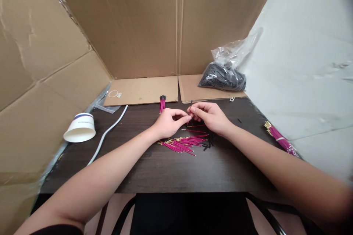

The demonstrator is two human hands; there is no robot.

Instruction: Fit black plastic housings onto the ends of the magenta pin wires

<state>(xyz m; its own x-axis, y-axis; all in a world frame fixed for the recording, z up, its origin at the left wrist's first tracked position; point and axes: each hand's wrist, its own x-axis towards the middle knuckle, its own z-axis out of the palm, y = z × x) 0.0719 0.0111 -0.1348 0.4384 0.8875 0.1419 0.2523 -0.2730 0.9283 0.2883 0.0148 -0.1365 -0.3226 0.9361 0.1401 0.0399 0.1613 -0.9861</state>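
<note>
My left hand [168,122] and my right hand [209,115] meet above the middle of the dark table [154,169], fingertips pinched together on a thin magenta wire [188,120] with a small black piece at its top. Just below my hands lies a loose heap of magenta wires with gold tips [185,144], with a few short black sleeves [208,145] beside it. A small upright bunch of magenta wires with black ends [162,103] rests just beyond my left hand.
A clear bag of black parts [224,75] sits at the back right. A banded bundle of magenta wires [280,138] lies at the right edge. A tipped paper cup [79,128] and a white cable [108,132] lie on the left. Cardboard walls [132,22] enclose the table.
</note>
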